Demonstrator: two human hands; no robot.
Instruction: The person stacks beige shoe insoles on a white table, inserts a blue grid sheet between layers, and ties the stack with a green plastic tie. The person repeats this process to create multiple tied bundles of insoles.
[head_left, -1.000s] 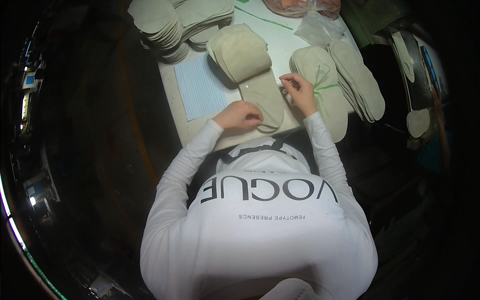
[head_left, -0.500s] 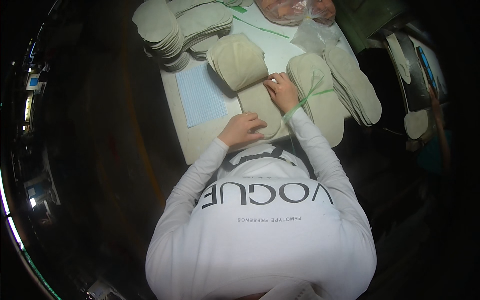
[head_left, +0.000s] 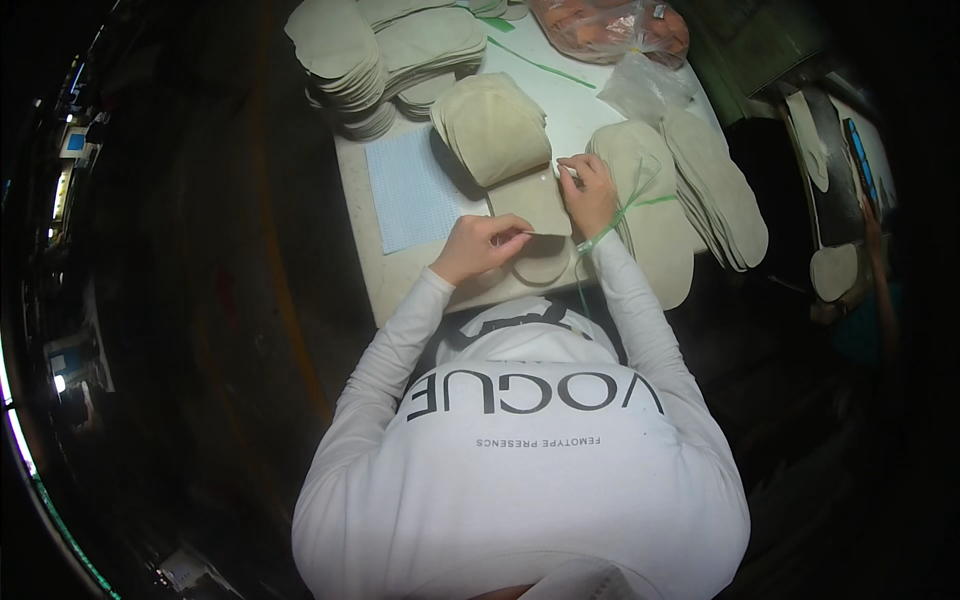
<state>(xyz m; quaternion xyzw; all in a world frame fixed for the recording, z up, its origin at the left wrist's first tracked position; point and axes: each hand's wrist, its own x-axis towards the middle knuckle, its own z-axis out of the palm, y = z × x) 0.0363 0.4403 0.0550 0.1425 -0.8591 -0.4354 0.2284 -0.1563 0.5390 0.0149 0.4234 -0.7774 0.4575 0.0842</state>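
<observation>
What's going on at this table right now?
A person's left hand pinches the near edge of a beige sole-shaped piece, lifted off another one below. The right hand is at its right side; its grip is unclear. More pieces lie folded back beyond. A blue sheet lies left, a green-tied bundle right.

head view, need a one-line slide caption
Left hand pinching the raised near end of a beige sheet, right hand by its side edge, near a bundle tied with green string.
</observation>
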